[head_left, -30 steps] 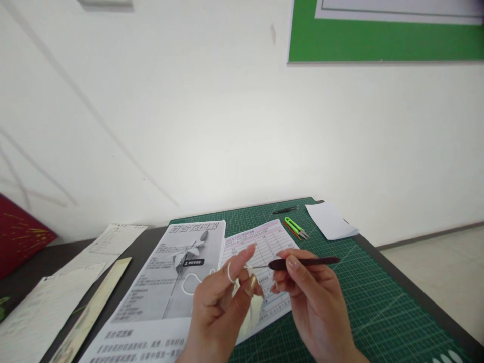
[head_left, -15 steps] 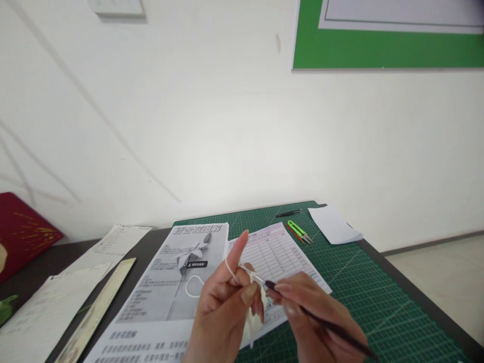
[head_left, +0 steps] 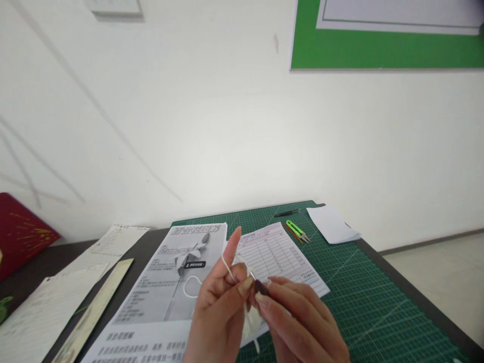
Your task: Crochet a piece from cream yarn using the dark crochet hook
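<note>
One small cream-white yarn piece [head_left: 252, 322] hangs below the fingers of the left hand [head_left: 221, 307], just above the papers and mat, partly hidden by the two hands. From where I stand, the left thumb and fingers are pinched together on its upper edge, while the index finger points up with one strand of white yarn [head_left: 227, 267] wrapped around it. The right hand [head_left: 302, 315] has its thumb and fingertips clamped on one hook [head_left: 260, 287] with a dark handle, its thin metal shaft meeting the work at the left thumb; I cannot tell whether the tip is inside a stitch. One loop of the yarn [head_left: 185, 287] shows over a printed sheet [head_left: 147, 307] bearing a flower picture, and one chart sheet [head_left: 298, 262] lies behind the hands. Beyond, on the single green cutting mat [head_left: 381, 297], are one pair of green snips [head_left: 295, 228], a slim red item just beside them, one black slender tool [head_left: 286, 213] and some white paper [head_left: 333, 224]. Off to the left lie at least two written sheets [head_left: 41, 307], one long pale strip [head_left: 94, 310] and one red panel [head_left: 24, 234].
</note>
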Action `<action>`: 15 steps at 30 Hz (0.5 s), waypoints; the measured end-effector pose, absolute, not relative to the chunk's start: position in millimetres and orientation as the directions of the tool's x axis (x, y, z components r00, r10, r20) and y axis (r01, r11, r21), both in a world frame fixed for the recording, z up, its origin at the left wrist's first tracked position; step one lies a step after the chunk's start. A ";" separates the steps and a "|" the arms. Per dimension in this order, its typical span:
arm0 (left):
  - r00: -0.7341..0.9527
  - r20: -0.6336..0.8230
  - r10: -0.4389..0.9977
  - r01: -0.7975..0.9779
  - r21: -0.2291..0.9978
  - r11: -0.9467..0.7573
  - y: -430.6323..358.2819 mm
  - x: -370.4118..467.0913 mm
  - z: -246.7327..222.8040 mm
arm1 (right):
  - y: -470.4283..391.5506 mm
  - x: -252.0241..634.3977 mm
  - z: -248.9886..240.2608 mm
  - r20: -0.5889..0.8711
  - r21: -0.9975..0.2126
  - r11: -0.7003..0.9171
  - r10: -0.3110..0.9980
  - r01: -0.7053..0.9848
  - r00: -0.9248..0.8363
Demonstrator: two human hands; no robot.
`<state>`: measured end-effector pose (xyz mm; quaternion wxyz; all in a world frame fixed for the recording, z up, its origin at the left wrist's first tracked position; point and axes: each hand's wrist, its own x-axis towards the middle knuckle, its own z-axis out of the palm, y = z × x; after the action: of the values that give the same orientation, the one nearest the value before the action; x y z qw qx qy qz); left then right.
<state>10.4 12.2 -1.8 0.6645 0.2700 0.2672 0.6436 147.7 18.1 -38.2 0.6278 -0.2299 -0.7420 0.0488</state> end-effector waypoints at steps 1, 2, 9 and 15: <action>0.079 -0.029 0.996 -0.753 0.653 0.079 12.1 8.5 -0.3 | 17.6 148.4 -38.8 0.911 -0.335 0.893 0.388 0.299 -0.138; 0.123 -0.035 0.992 -0.781 0.613 0.118 12.2 6.3 0.8 | 17.4 147.8 -39.0 0.911 -0.339 0.896 0.389 0.287 -0.137; 0.330 0.093 0.939 -0.787 0.576 0.220 14.8 -3.3 -2.2 | 17.7 128.8 -30.1 0.676 -0.665 0.696 0.715 -0.270 0.179; 0.295 0.139 0.946 -0.781 0.606 0.154 15.6 -5.9 -2.2 | 16.3 131.8 -21.5 0.442 -0.711 0.439 0.887 -0.549 0.136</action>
<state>-5.9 15.6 -2.2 0.7470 0.2987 0.1381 0.5776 131.8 16.3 -21.5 0.7282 -0.1941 -0.4349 0.4928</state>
